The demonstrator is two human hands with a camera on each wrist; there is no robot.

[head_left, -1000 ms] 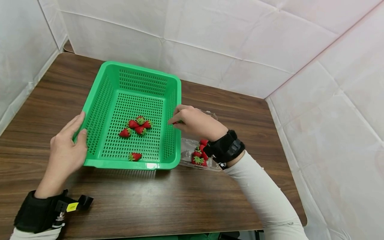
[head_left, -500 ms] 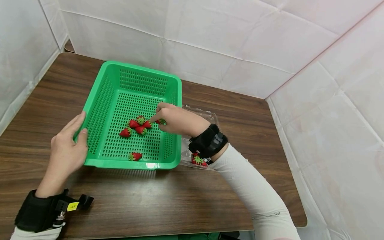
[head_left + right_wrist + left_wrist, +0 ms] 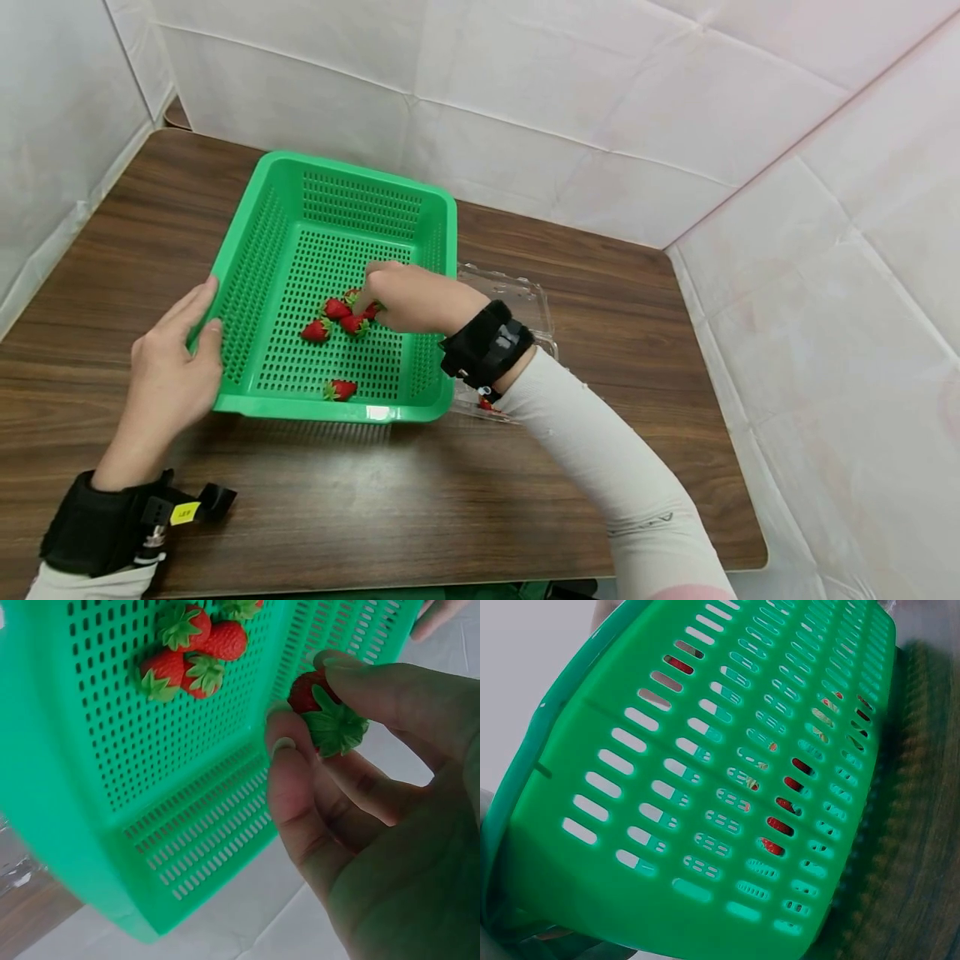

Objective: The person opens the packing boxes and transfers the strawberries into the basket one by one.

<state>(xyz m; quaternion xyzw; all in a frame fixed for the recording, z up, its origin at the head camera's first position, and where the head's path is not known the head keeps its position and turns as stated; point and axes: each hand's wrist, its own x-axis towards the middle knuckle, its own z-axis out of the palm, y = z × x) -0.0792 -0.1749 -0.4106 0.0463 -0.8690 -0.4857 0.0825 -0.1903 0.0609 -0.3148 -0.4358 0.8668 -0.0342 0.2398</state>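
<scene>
Right hand [image 3: 412,298] pinches 1 strawberry [image 3: 332,724]; wristband [image 3: 487,343] partly hides clear box [image 3: 521,297], contents unclear.

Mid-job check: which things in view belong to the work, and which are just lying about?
Likely part of the job:
green basket, gripped by the left hand
strawberries inside it
strawberry in the right hand
clear container beside the basket

Apparently just surroundings:
wooden table
white wall covering
worn black wristbands

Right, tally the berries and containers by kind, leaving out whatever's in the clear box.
Strawberries: 7 (6 lying in the basket, 1 in the right hand)
Baskets: 1
Clear boxes: 1
Total: 9
</scene>
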